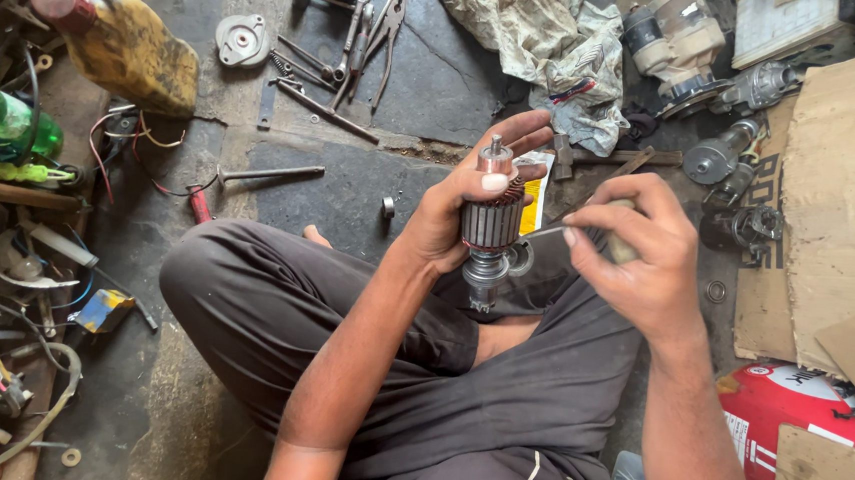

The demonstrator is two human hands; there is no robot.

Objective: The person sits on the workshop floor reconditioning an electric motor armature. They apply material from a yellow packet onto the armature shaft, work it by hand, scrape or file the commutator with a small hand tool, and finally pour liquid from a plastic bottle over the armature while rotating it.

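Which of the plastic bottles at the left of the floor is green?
The green bottle lying at the far left edge, below the grimy yellow bottle with the red cap; it alone is green and see-through.

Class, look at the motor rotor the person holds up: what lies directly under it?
Under the rotor, gripped by the left hand, lie the person's crossed legs in dark trousers and a bare foot. The floor beneath them is covered.

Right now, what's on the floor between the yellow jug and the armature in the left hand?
Head view: between the yellow jug and the armature, gripped in the left hand, lie a long bolt and a small metal ring on the dark floor.
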